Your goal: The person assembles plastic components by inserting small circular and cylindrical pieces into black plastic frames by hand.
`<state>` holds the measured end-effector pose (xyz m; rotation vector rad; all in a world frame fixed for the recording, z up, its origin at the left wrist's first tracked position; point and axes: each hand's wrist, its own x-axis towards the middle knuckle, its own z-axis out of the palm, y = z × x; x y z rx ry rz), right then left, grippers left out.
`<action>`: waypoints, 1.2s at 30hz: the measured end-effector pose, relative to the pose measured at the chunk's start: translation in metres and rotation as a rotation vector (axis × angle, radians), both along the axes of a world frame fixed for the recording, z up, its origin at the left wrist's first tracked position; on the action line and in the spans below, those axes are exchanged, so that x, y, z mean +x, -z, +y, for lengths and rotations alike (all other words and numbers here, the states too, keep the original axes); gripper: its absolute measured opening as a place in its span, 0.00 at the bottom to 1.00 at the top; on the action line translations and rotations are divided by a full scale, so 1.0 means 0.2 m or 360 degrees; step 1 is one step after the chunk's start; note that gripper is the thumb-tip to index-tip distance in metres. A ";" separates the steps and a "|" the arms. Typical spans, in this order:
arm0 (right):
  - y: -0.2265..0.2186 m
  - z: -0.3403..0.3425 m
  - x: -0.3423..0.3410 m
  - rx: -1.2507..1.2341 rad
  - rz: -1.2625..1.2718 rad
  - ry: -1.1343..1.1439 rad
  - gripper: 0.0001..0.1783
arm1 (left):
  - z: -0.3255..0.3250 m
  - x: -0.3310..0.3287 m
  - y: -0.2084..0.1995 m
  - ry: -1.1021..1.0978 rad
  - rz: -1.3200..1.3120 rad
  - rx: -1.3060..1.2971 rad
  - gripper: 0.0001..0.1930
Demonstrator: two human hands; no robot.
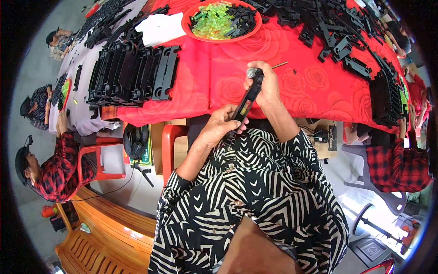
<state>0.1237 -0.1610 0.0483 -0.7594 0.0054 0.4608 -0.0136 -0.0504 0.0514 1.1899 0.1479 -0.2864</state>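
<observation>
Held slanting over my lap is a long black plastic part with a slot in its side, where something yellow-green and reddish shows. My left hand is closed round its lower end, thumb lying along it. At the upper end my right hand is closed, its palm against the part. A thin brass-coloured rod sticks out from the right hand's fist, and a grey lump shows at the other side of it. Whether rod and lump are one tool is hidden by the fingers.
Ahead lies a red rose-patterned tablecloth. A red bowl of green and black small pieces stands at the back. Rows of black plastic parts stand at left; more lie heaped at right. People sit working on both sides.
</observation>
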 end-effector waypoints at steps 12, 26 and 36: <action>-0.05 -0.01 -0.05 -0.0047 -0.0127 -0.0043 0.19 | -0.02 0.00 0.02 -0.0077 0.0050 -0.0264 0.18; -0.25 0.01 -0.26 -0.0263 -0.0536 0.0078 0.17 | -0.09 -0.01 -0.04 -0.0410 -0.0378 0.0790 0.07; -0.24 0.05 -0.34 -0.0374 -0.0531 0.0294 0.15 | -0.08 -0.04 -0.11 -0.0279 -0.0522 0.1366 0.11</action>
